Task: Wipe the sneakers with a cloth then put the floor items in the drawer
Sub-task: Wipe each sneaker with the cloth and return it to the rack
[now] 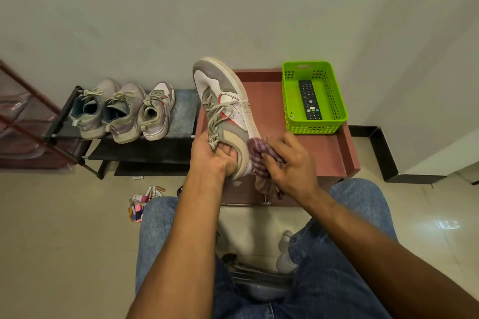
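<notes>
My left hand (pixel 211 155) grips a grey, white and red sneaker (pixel 223 101) by its collar, toe pointing away and up, above the brown drawer unit (pixel 326 153). My right hand (pixel 290 163) presses a purple striped cloth (pixel 259 155) against the sneaker's heel side. Three more sneakers (pixel 121 111) stand side by side on the black shoe rack (pixel 145 155) to the left. Several batteries and small colourful items (pixel 141 202) lie on the floor beside my left knee. The drawer knob (pixel 265 201) shows below the cloth.
A green plastic basket (pixel 334 116) holding a black remote control (pixel 309 100) sits on the unit's top at the back right. A red-framed rack (pixel 28 122) stands far left. The wall runs close behind everything. My jeans-clad knees frame the tiled floor.
</notes>
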